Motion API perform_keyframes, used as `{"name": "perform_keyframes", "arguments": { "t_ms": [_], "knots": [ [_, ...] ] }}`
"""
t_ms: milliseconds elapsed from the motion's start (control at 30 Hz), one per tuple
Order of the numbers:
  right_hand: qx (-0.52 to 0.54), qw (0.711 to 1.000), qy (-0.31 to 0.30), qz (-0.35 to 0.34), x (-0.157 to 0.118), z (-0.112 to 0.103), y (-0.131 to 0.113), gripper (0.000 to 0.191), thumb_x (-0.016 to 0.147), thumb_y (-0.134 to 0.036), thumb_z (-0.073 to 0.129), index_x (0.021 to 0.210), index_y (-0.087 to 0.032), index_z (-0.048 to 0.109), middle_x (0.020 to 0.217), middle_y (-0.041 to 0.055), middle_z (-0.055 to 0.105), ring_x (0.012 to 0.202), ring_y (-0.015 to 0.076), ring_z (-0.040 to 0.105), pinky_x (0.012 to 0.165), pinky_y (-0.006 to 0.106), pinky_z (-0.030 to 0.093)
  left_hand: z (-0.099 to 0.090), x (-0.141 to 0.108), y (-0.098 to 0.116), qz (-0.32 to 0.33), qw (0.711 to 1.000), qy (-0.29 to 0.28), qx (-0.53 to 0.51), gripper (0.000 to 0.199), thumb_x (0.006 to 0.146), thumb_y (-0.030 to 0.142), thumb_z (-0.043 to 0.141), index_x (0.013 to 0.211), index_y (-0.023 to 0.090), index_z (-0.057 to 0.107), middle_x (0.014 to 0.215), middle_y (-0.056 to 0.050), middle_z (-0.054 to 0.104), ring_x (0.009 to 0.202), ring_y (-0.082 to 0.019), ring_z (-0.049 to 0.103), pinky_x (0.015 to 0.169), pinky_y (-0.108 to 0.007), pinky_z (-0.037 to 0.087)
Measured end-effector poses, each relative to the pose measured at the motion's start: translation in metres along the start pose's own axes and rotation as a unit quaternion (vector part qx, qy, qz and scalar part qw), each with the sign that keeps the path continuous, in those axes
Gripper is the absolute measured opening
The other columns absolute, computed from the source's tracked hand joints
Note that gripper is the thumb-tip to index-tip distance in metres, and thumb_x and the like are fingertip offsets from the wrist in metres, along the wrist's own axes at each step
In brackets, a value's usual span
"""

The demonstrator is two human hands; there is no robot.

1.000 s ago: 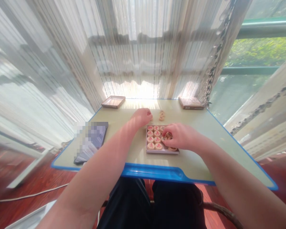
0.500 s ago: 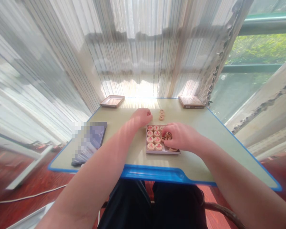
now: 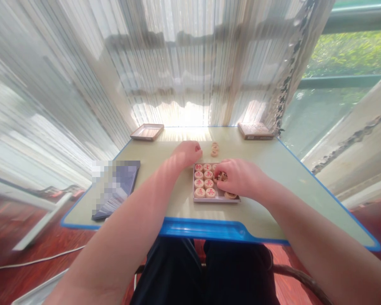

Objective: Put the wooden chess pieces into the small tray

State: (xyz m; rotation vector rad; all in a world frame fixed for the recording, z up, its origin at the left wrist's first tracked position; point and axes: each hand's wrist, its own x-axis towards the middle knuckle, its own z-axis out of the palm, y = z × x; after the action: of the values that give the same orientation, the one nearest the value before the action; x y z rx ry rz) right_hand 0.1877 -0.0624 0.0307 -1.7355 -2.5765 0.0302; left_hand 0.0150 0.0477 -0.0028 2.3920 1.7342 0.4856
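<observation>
A shallow box (image 3: 193, 186) of round Chinese chess pieces lies on the table in front of me. Its left columns show pieces with red characters, such as this chess piece (image 3: 211, 192). My right hand (image 3: 239, 176) reaches over the box's right side, thumb and fingers closed on a chess piece (image 3: 220, 176) among others there; the palm hides part of that side. Just behind the box's far left corner, my left hand (image 3: 188, 152) rests curled on the table, and what its fingers hold, if anything, is hidden. A short row of loose chess pieces (image 3: 214, 150) lies beyond the box.
An open box lid (image 3: 147, 132) lies at the table's back left, and a closed flat box (image 3: 255, 131) at the back right. A dark flat object (image 3: 122, 186), partly blurred out, lies on the left. The table (image 3: 292, 190) has a blue front edge. Curtains hang behind.
My right hand has shifted slightly within the right side of the box, uncovering a piece near the front right corner. My left hand stays curled in place. The view has tilted slightly.
</observation>
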Motion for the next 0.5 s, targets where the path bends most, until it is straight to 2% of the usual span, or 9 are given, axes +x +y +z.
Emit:
{"name": "perform_keyframes", "arguments": {
  "t_ms": [400,500],
  "knots": [
    [0.008,1.0,0.009,0.002,0.0016,0.0024,0.0012,0.021,0.072,-0.031,0.054,0.085,-0.027,0.07,0.088,0.0021,0.069,0.073,0.0176,0.059,0.053,0.026,0.029,-0.0015,-0.001,0.0025,0.011,1.0,-0.001,-0.001,0.027,0.077,0.034,0.049,0.09,0.021,0.069,0.094,-0.003,0.07,0.089,-0.021,0.062,0.084,-0.029,0.048],
    [0.023,1.0,0.013,0.006,0.0008,0.0006,0.0018,0.021,0.072,-0.033,0.055,0.086,-0.027,0.07,0.088,0.002,0.069,0.074,0.0177,0.058,0.055,0.026,0.031,-0.0023,0.0006,0.0009,-0.002,1.0,0.002,-0.02,0.028,0.075,0.025,0.05,0.096,0.02,0.068,0.1,-0.002,0.07,0.094,-0.02,0.062,0.087,-0.028,0.047]
  ]
}}
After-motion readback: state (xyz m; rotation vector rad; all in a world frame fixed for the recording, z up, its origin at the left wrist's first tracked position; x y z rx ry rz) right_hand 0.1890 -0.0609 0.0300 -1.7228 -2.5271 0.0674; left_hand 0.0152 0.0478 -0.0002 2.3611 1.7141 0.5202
